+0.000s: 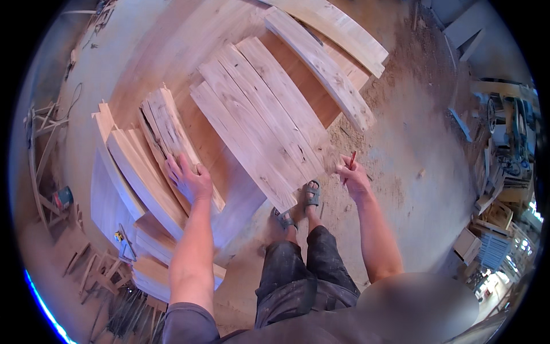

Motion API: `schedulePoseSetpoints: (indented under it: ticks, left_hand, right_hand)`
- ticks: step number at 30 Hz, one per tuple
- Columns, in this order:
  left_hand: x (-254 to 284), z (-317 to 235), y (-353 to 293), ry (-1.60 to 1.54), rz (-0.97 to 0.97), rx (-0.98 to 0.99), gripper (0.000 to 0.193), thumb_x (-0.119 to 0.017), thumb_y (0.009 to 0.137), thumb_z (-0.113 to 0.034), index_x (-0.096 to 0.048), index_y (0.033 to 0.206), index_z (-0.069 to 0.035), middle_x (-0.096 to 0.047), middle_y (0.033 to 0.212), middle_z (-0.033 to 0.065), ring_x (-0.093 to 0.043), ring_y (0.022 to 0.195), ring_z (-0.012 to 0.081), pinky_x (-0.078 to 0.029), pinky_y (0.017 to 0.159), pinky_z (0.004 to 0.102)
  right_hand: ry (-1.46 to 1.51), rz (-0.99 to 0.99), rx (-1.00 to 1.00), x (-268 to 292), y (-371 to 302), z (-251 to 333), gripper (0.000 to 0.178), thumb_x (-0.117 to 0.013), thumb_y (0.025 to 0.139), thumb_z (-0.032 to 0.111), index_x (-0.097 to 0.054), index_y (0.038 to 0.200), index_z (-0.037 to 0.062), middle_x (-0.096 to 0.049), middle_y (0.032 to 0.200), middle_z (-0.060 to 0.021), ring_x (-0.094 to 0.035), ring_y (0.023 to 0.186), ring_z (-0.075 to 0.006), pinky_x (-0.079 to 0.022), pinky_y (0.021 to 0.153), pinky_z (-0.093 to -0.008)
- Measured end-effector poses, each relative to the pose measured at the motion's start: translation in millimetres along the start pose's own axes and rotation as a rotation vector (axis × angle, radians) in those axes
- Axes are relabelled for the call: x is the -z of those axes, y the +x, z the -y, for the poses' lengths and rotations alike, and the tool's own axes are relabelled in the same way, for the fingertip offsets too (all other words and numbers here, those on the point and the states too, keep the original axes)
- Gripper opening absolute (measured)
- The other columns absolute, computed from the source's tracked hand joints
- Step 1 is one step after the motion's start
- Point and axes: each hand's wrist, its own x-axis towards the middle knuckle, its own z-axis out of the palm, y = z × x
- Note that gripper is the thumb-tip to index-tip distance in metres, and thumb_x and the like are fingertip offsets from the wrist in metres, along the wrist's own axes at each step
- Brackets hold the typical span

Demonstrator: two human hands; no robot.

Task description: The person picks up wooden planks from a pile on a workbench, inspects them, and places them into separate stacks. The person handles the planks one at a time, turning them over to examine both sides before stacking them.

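My left hand (193, 181) lies on a narrow rough-edged board (167, 123) with a dark crack, its fingers and thumb spread over the wood. My right hand (356, 179) is closed round a thin red pencil (350, 163), beside the near right corner of a row of planks. These pale, knotty planks (252, 114) lie side by side on a wide wooden surface (209, 143). Left of my left hand, several long boards (146, 169) are stacked on edge or overlapping. The underside of my left fingers is hidden.
Another long board (321, 69) lies at the far right of the wooden surface, alongside a pale panel (344, 31). A yellow-and-dark tool (119, 236) sits at the left edge. Sawdust (358, 146) covers the floor. Machinery (513, 135) stands at the right, wooden frames (46, 155) at the left.
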Motion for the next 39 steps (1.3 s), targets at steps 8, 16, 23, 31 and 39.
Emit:
schedulePoseSetpoints:
  ticks: [8, 16, 23, 31, 39]
  left_hand:
    - [-2, 3, 2, 0.012, -0.018, -0.003, 0.060, -0.066, 0.084, -0.022, -0.057, 0.139, -0.002, -0.035, 0.162, 0.0241, -0.030, 0.149, 0.0447, -0.026, 0.121, 0.0566]
    - [-4, 5, 0, 0.038, -0.029, -0.037, 0.059, -0.065, 0.085, -0.022, -0.056, 0.139, -0.001, -0.036, 0.161, 0.0242, -0.032, 0.148, 0.0447, -0.029, 0.119, 0.0566]
    - [-3, 5, 0, 0.047, -0.019, -0.020, 0.060, -0.064, 0.085, -0.023, -0.056, 0.140, -0.001, -0.037, 0.160, 0.0244, -0.034, 0.146, 0.0440, -0.029, 0.119, 0.0562]
    - [-5, 6, -1, 0.032, -0.029, -0.031, 0.062, -0.063, 0.085, -0.023, -0.055, 0.142, 0.000, -0.036, 0.161, 0.0259, -0.033, 0.147, 0.0442, -0.026, 0.121, 0.0557]
    - [-5, 7, 0, 0.046, -0.046, -0.064, 0.059, -0.063, 0.085, -0.022, -0.056, 0.139, 0.001, -0.037, 0.160, 0.0261, -0.035, 0.146, 0.0445, -0.029, 0.119, 0.0558]
  right_hand:
    - [-0.646, -0.553, 0.731, -53, -18, 12, 0.063, -0.085, 0.068, 0.010, -0.058, 0.124, 0.0010, -0.061, 0.106, -0.0105, -0.060, 0.098, -0.0264, -0.049, 0.086, -0.0391]
    - [-0.584, -0.561, 0.750, -48, -8, 6, 0.057, -0.087, 0.070, 0.017, -0.057, 0.116, 0.0042, -0.061, 0.106, -0.0131, -0.059, 0.098, -0.0292, -0.048, 0.085, -0.0417]
    - [0.116, -0.161, 0.108, -29, -6, 18, 0.043, -0.088, 0.075, 0.020, -0.065, 0.107, 0.0052, -0.067, 0.096, -0.0047, -0.062, 0.088, -0.0158, -0.048, 0.079, -0.0289]
    - [-0.744, -0.658, 0.788, -53, -12, -12, 0.070, -0.087, 0.069, 0.007, -0.053, 0.130, 0.0054, -0.060, 0.120, -0.0197, -0.059, 0.112, -0.0399, -0.050, 0.096, -0.0447]
    - [-0.688, -0.649, 0.769, -56, -2, -26, 0.068, -0.087, 0.071, 0.006, -0.054, 0.130, 0.0045, -0.062, 0.119, -0.0183, -0.061, 0.111, -0.0378, -0.051, 0.095, -0.0426]
